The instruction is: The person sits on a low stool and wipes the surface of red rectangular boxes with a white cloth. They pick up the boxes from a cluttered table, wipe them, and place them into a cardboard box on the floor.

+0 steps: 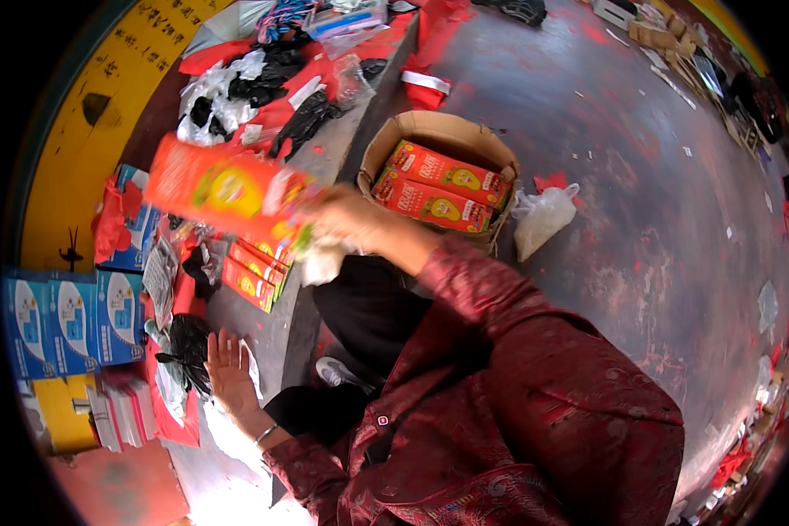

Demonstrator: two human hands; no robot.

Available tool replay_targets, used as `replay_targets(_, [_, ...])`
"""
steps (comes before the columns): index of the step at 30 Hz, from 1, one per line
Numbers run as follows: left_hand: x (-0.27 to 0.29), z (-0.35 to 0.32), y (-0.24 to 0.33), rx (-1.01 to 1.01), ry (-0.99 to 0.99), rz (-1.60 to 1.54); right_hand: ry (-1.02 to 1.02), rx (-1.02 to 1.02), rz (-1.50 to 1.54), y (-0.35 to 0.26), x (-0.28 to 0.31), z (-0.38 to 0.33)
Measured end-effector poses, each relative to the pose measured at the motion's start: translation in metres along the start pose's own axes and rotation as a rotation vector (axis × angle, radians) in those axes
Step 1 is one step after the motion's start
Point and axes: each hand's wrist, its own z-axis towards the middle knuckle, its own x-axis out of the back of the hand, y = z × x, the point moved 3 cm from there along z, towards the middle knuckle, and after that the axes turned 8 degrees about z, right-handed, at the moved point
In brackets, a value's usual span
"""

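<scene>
Glossy orange printed carton (223, 191), brown matt cardboard box (438, 133), crinkled black plastic bags (276, 83)

- Dark red jacket (535, 412) with a woven, slightly shiny pattern, kind of brocade-looking, long sleeves down to the wrists
- Small round snap button (382, 420) on the front, pale with a dark centre
- Thin metal bangle (266, 433) on the left wrist
- Black trousers (368, 307)
- Shoe (337, 374) is grey-white, only partly visible
</scene>
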Motion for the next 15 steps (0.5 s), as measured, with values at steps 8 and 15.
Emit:
replay_targets(8, [0.02,-0.017,-0.017,-0.033,-0.048,-0.068,0.578,0.113,-0.183,-0.132,0.172,-0.131])
replay_targets(15, [-0.012,0.01,-0.042,0.164,0.083,-0.03,0.894,-0.284,-1.457,-0.108,0.262,-0.133])
